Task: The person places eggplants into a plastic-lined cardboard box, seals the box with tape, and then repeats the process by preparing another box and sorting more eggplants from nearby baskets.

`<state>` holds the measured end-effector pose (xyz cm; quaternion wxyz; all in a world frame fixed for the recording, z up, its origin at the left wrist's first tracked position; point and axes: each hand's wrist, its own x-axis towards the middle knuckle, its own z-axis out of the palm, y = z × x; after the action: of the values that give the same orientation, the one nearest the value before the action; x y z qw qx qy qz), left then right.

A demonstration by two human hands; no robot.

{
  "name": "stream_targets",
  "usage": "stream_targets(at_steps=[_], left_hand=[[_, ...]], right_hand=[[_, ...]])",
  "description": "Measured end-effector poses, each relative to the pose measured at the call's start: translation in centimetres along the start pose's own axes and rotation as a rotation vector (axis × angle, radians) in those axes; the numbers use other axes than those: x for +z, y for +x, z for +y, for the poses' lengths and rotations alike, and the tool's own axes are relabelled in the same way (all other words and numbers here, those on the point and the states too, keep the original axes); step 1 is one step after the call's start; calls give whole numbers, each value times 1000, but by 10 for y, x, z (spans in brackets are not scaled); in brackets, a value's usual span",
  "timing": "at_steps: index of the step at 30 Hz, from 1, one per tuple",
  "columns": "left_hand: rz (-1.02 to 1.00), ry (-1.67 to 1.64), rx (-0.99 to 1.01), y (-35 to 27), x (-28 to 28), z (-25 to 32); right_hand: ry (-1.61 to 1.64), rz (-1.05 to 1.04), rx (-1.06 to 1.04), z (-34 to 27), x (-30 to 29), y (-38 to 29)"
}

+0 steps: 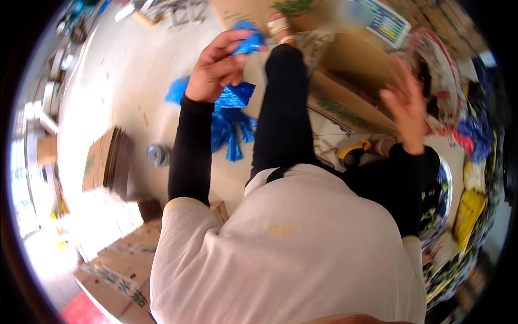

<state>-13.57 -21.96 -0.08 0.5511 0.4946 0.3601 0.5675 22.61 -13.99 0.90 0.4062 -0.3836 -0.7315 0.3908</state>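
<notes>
My left hand [214, 67] is raised and pinches a piece of thin blue plastic [251, 40] between thumb and fingers. Below that hand, more crumpled blue plastic bags [226, 131] lie on the tiled floor beside my leg; whether they join the held piece cannot be told. My right hand [406, 103] is blurred, fingers spread, with nothing seen in it. It hovers at the right end of an open cardboard box [350, 99], whose inside is in shadow. A round basket with a red and white rim [455, 77] stands just beyond this hand.
A tape dispenser [354, 154] lies near my right knee. A roll of clear tape [158, 155] rests on the floor at left, close to stacked flattened cartons [107, 162]. Taped cardboard boxes [125, 259] stand at lower left. Yellow packets [469, 214] lie along the right.
</notes>
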Motion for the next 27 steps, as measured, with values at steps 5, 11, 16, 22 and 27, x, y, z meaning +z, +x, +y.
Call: stream_targets(at_steps=[5, 11, 16, 22, 27], left_hand=[[-766, 665, 593, 122, 129, 15], [-548, 1409, 945, 179, 204, 21], [-248, 1224, 897, 226, 189, -22], [-141, 1022, 436, 231, 184, -130], [-526, 1332, 346, 183, 172, -168]], right_hand=[[-599, 156, -480, -47, 12, 10], [-15, 488, 33, -8, -94, -56], [-73, 400, 308, -23, -153, -129], [313, 579, 115, -7, -172, -155], [463, 454, 291, -8, -119, -90]])
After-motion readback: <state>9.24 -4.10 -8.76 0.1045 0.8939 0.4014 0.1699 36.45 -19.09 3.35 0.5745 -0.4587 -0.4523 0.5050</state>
